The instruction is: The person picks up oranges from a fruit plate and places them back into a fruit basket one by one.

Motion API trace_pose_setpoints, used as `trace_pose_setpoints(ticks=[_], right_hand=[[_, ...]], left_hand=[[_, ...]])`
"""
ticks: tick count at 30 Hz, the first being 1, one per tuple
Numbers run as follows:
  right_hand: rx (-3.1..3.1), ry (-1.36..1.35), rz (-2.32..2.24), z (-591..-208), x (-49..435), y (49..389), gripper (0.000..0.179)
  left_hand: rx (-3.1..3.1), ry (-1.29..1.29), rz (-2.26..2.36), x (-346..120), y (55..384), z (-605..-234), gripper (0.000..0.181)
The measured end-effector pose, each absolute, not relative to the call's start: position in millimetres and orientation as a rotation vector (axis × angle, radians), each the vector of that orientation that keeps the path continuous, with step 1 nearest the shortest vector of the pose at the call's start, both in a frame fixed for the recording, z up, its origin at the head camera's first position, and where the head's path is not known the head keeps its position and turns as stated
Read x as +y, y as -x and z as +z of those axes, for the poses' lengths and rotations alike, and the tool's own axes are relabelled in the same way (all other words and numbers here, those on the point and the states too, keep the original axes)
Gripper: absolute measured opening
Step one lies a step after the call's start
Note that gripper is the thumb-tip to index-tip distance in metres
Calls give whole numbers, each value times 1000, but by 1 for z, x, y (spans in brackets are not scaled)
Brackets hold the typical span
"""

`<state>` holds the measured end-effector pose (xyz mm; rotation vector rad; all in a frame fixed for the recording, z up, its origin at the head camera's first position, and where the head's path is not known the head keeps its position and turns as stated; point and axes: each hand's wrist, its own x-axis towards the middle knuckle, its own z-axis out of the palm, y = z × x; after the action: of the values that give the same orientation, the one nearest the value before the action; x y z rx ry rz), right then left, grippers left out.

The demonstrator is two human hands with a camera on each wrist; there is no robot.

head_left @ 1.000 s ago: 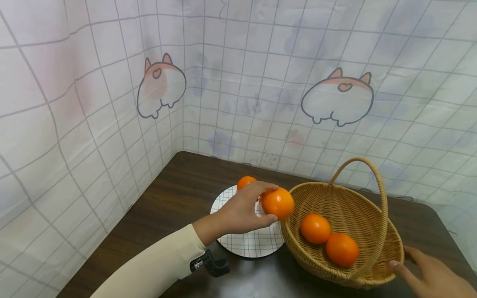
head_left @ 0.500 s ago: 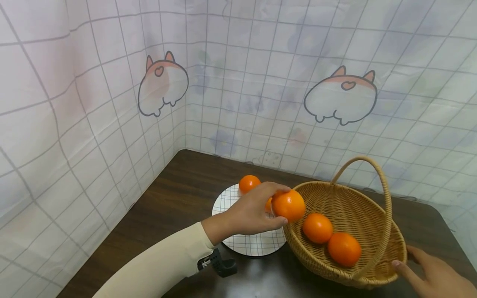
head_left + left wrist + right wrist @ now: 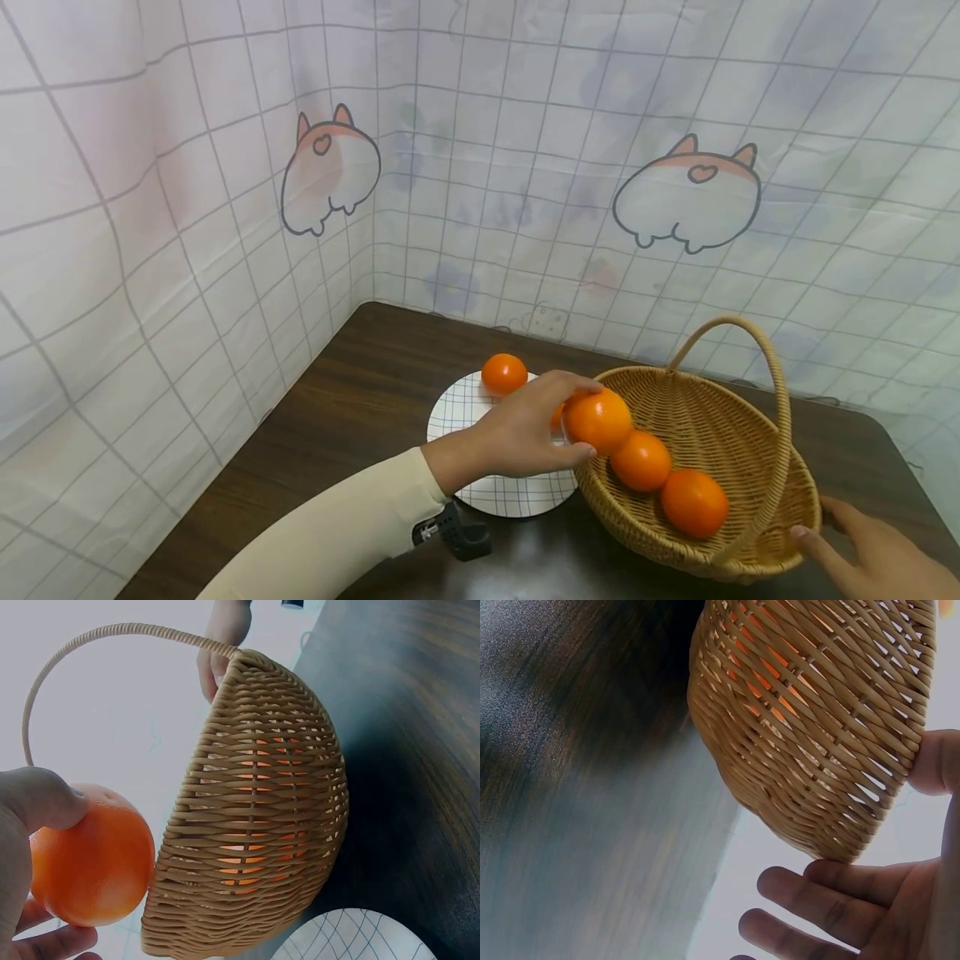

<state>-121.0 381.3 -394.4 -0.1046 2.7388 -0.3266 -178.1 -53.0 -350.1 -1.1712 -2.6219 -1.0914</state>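
My left hand (image 3: 525, 429) grips an orange (image 3: 600, 421) between thumb and fingers, just over the left rim of a wicker basket (image 3: 697, 408). In the left wrist view that orange (image 3: 94, 859) is beside the basket's rim, with the thumb on one side and fingertips on the other. Two more oranges, one nearer the rim (image 3: 641, 461) and one further right (image 3: 694, 503), lie inside the basket. At the basket's right end my right hand (image 3: 877, 550) pinches the rim; the right wrist view has the thumb on the rim and a finger against the woven outside (image 3: 817, 735).
Left of the basket stands a white checked plate (image 3: 517, 496). An orange (image 3: 504, 375) sits at its back edge, and another (image 3: 557, 417) is mostly hidden behind my left hand. The basket's tall handle (image 3: 776, 400) arches over its right half. A patterned curtain (image 3: 487, 167) backs the dark table (image 3: 322, 392).
My left hand has carried the orange rightward, from above the plate's right side to over the basket's left rim. The right hand keeps its place on the basket.
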Motion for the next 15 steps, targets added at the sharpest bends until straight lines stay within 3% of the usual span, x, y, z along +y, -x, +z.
trace_pose_setpoints(ticks=[15], right_hand=[[2740, 93, -316, -393, 381, 121, 88]], left_hand=[[-2641, 1222, -1054, -38, 178, -356, 65]])
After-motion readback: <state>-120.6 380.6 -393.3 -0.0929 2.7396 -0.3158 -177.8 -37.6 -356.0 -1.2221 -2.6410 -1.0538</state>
